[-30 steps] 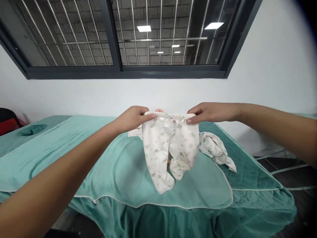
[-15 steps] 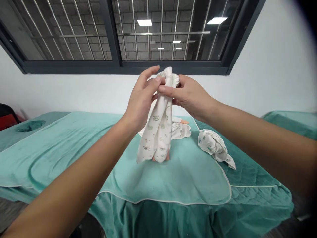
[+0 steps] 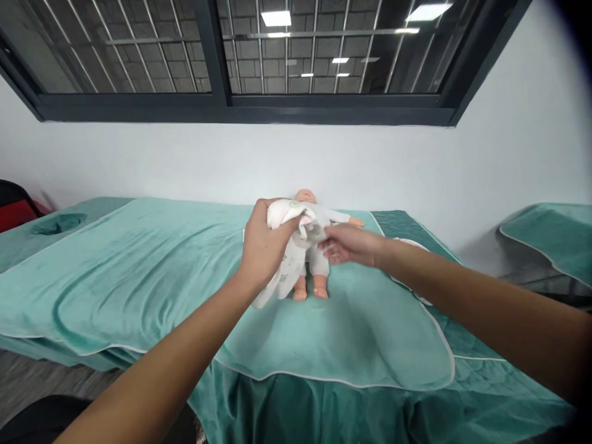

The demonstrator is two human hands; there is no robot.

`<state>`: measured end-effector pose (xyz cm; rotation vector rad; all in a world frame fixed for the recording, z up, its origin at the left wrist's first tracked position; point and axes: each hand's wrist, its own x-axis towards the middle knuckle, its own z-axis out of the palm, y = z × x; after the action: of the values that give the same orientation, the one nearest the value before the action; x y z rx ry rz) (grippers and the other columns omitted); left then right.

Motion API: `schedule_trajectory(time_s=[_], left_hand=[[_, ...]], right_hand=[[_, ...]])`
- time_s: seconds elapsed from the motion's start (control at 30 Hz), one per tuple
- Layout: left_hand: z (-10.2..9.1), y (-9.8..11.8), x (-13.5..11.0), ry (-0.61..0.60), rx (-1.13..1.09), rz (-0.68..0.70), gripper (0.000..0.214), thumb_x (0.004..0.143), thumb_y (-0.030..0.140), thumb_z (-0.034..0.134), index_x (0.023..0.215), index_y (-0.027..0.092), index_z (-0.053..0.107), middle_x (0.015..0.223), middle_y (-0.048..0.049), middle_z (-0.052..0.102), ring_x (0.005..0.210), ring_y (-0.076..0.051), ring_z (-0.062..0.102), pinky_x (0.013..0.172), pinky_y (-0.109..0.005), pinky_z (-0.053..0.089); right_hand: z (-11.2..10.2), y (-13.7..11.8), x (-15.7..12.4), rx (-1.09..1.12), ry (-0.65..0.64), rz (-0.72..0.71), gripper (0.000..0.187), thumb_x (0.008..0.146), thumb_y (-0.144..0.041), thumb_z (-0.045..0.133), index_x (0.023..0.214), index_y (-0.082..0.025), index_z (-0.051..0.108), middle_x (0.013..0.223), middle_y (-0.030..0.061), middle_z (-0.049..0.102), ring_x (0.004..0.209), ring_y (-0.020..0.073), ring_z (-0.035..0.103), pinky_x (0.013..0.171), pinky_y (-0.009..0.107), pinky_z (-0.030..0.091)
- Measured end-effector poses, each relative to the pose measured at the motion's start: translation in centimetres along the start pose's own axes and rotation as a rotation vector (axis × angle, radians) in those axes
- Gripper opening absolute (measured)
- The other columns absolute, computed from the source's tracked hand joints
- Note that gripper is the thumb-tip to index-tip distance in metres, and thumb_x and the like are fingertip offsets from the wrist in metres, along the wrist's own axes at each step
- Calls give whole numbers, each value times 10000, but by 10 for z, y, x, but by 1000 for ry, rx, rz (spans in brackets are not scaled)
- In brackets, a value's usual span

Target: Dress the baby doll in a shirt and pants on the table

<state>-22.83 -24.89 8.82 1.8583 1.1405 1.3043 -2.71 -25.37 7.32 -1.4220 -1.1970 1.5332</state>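
A baby doll [image 3: 312,246] in white clothes lies on its back on a teal towel [image 3: 185,271], head toward the wall, bare feet toward me. My left hand [image 3: 263,243] is closed on a bunched pair of white printed baby pants [image 3: 285,222], which hang down over the doll's left side. My right hand [image 3: 349,245] reaches in from the right, fingers partly stretched and blurred, touching the pants' gathered end over the doll's belly.
The towel covers a teal-sheeted bed [image 3: 324,401] against a white wall under a barred window [image 3: 240,55]. Another white garment [image 3: 411,246] lies behind my right forearm. A second teal bed [image 3: 550,234] stands at the right; a red and black object [image 3: 13,206] at the left.
Both hands have come down from chest height to the doll, carrying the bunched pants. The doll, hidden before, is now in full view.
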Motion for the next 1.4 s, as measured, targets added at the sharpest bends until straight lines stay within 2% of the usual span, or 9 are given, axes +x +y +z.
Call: schedule_trajectory(time_s=[0.13, 0.23, 0.37, 0.5, 0.67, 0.87, 1.07, 1.27, 1.4], left_hand=[[1, -40, 14, -38, 70, -316, 475, 806, 524, 626, 1123, 224, 437, 1068, -58, 632, 955, -221, 615, 790, -327, 493], [12, -87, 19, -150, 150, -455, 544, 760, 412, 667, 1194, 201, 415, 1163, -122, 616, 1040, -262, 626, 821, -355, 495], [34, -128, 25, -202, 217, -296, 461, 768, 350, 633, 1184, 192, 513, 1372, -164, 539, 1317, -308, 494, 1032, -401, 414], [59, -143, 41, -282, -101, -519, 562, 772, 473, 661, 1232, 176, 531, 1348, -176, 595, 1240, -325, 574, 1005, -420, 456], [90, -160, 65, -444, -594, -747, 603, 730, 544, 693, 1217, 200, 605, 1167, -120, 712, 1065, -289, 676, 880, -367, 545], [98, -180, 99, -521, -726, -775, 791, 642, 665, 681, 1291, 220, 605, 1191, -159, 689, 1040, -300, 684, 798, -349, 586], [40, -205, 142, -640, -744, -653, 824, 721, 664, 625, 1346, 134, 537, 1100, -170, 706, 931, -292, 700, 757, -388, 616], [-72, -229, 173, -517, -592, -739, 546, 822, 525, 595, 1193, 126, 618, 936, -119, 744, 811, -262, 712, 700, -405, 607], [-135, -249, 177, -384, -485, -840, 503, 893, 448, 552, 1209, 59, 592, 926, -100, 743, 774, -225, 703, 705, -395, 573]], right_hand=[[24, 35, 0, -571, -468, 152, 219, 739, -351, 720, 887, -197, 670, 845, 47, 700, 695, 176, 637, 605, 275, 496], [20, 38, 21, -860, -173, -120, 113, 805, -314, 631, 860, -217, 653, 905, 49, 702, 797, 203, 635, 699, 306, 487], [-17, 31, 82, -1020, 371, -498, 265, 869, -317, 537, 1084, -182, 613, 1132, 123, 630, 1049, 263, 583, 923, 379, 448], [-62, 31, 158, -994, 644, -446, 632, 853, -448, 583, 1355, -85, 459, 1390, 234, 472, 1308, 376, 415, 1077, 484, 348], [-104, 30, 239, -779, 620, -131, 873, 860, -663, 517, 1477, -88, 291, 1425, 265, 494, 1301, 381, 481, 1053, 470, 391], [-125, 15, 286, -679, 534, -21, 1010, 771, -785, 557, 1437, -48, 377, 1383, 320, 526, 1219, 403, 568, 976, 458, 459], [-97, -16, 313, -552, 448, 35, 1117, 664, -813, 649, 1468, -84, 383, 1403, 280, 530, 1151, 395, 615, 895, 471, 533], [-11, -57, 361, -515, 365, -110, 1102, 661, -773, 691, 1461, -76, 393, 1437, 256, 508, 1231, 385, 577, 971, 446, 524], [51, -67, 396, -420, 248, -297, 837, 719, -612, 758, 1343, -109, 516, 1354, 211, 596, 1216, 343, 595, 987, 418, 522]])
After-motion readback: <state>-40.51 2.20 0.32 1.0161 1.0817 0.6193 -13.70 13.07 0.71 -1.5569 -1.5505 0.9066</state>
